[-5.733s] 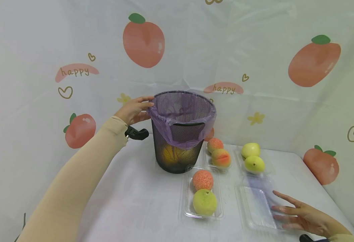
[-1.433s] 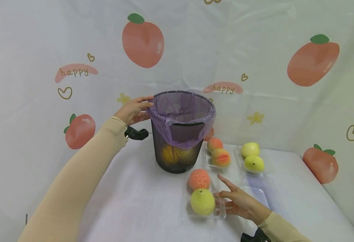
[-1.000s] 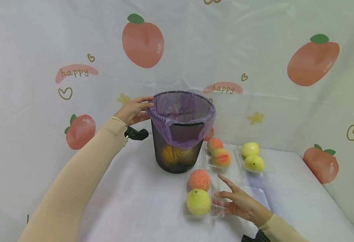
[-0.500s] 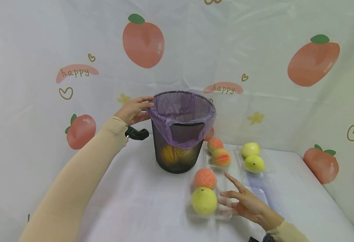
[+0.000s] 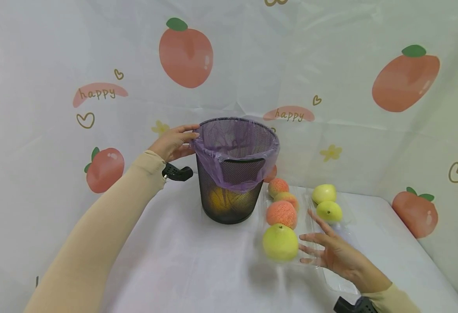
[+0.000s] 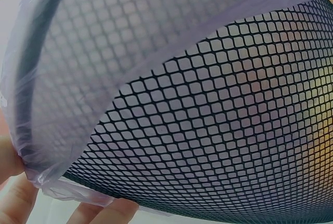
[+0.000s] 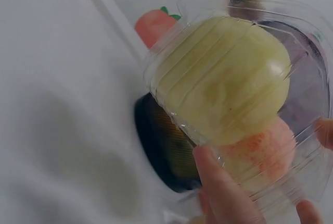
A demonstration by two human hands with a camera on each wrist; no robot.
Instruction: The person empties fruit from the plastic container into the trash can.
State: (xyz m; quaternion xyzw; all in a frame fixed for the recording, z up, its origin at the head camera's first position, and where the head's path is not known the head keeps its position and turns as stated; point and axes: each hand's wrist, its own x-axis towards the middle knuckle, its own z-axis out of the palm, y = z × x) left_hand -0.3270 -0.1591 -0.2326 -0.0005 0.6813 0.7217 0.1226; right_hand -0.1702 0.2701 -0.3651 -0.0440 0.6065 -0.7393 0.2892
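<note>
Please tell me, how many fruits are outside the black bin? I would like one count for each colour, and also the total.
Pinkish-orange fruits: 3
Yellow-green fruits: 3
Total: 6

Fruit tray (image 7: 203, 5) R of bin (image 5: 230, 208)

The head view looks forward and down from the near side, across the table (image 5: 166, 252) to the far backdrop (image 5: 233, 56). The left wrist view faces the mesh bin (image 5: 205, 189) very closely from its left. The right wrist view, rolled askew, looks from close by through the clear box (image 7: 291, 10), the bin beyond. Head and right wrist share both.
</note>
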